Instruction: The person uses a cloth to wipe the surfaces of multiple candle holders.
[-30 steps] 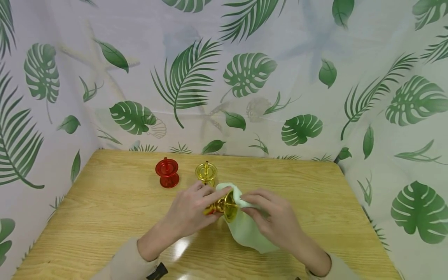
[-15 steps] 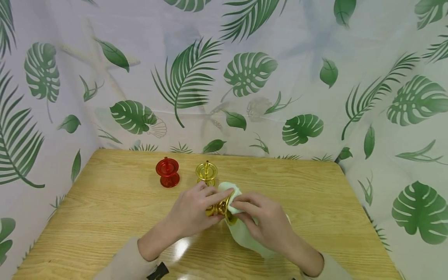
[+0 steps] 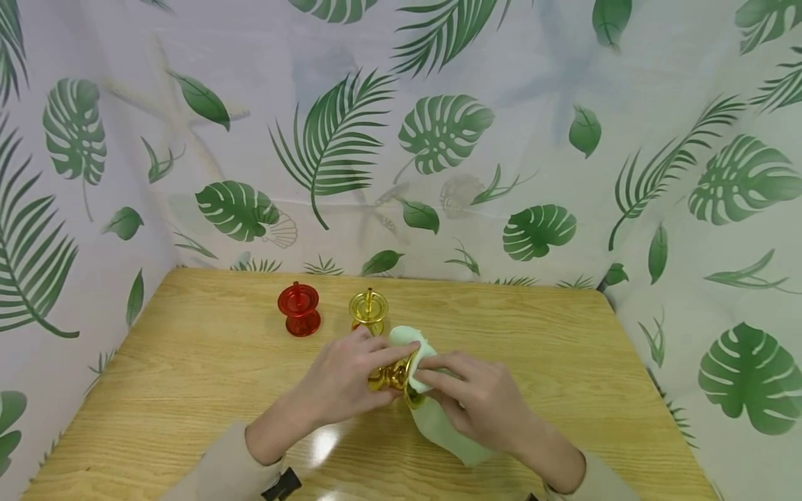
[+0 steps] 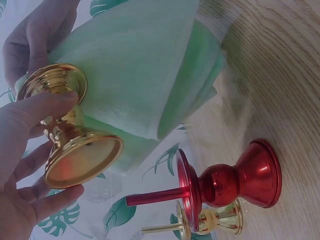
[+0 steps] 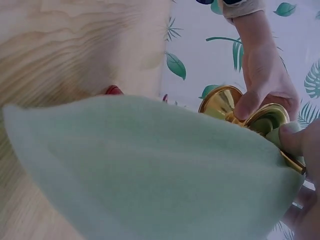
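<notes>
My left hand (image 3: 344, 379) grips a shiny gold candle holder (image 3: 393, 376) by its middle, off the table and tilted onto its side. In the left wrist view its hollow base (image 4: 82, 157) faces the camera, with thumb and fingers around the stem. My right hand (image 3: 485, 400) pinches a pale green cloth (image 3: 441, 431) against the candle holder's dish. The rest of the cloth hangs below and covers much of the right wrist view (image 5: 150, 165). Cloth and fingers hide most of the dish and its spike.
A red candle holder (image 3: 301, 309) stands upright toward the back left of the wooden table (image 3: 207, 348). Just to its right stands a second gold candle holder (image 3: 369, 307), close behind my left hand. A leaf-printed white curtain (image 3: 376, 229) encloses the table's back and sides.
My right hand has moved slightly left, bringing the cloth onto the dish, whose inside and spike showed a second ago. The left hand keeps its grip nearly in place.
</notes>
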`<state>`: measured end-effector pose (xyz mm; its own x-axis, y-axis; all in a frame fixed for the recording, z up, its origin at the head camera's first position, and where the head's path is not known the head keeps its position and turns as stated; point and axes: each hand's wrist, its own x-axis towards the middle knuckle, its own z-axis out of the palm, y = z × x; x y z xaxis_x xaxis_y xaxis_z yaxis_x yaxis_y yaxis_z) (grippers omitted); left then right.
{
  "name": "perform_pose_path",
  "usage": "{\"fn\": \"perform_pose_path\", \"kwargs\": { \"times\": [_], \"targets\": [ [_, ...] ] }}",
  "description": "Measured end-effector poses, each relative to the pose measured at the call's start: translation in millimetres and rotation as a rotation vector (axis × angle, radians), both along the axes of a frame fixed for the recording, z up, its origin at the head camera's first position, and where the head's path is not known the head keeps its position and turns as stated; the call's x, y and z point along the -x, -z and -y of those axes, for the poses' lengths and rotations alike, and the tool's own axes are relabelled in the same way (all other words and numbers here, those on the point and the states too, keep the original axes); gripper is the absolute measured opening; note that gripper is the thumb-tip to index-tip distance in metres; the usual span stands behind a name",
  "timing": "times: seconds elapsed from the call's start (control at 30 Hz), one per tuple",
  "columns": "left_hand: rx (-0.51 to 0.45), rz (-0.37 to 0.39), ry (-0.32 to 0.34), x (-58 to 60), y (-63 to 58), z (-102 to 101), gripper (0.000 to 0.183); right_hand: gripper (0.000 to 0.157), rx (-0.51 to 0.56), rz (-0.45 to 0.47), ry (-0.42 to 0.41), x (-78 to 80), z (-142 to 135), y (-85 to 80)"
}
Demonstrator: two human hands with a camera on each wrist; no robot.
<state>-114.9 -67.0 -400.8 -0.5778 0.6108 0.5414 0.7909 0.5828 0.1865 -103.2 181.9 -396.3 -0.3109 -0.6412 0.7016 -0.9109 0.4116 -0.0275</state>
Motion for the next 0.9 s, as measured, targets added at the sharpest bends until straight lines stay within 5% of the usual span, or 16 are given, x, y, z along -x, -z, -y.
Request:
{"fn": "perform_pose_path", "kwargs": {
  "times": [0.2, 0.57, 0.7, 0.9],
  "targets": [
    [-0.021, -0.086, -0.011, 1.1, 1.6, 0, 0.072, 0.032, 0.068, 0.089, -0.021, -0.7, -6, -6.4],
    [0.000, -0.080, -0.059, -0.1, 4.7, 9, 0.072, 0.027, 0.172, 0.248, -0.016, -9.4, -20, -12.8],
    [-0.002, -0.081, -0.065, -1.0, 5.8, 9, 0.072, 0.011, 0.194, 0.329, -0.015, -10.8, -20, -11.9],
    [0.004, -0.105, -0.052, -2.7, 5.4, 3, 0.073, 0.034, 0.185, 0.471, 0.052, -11.7, -16, -13.8]
  ]
}}
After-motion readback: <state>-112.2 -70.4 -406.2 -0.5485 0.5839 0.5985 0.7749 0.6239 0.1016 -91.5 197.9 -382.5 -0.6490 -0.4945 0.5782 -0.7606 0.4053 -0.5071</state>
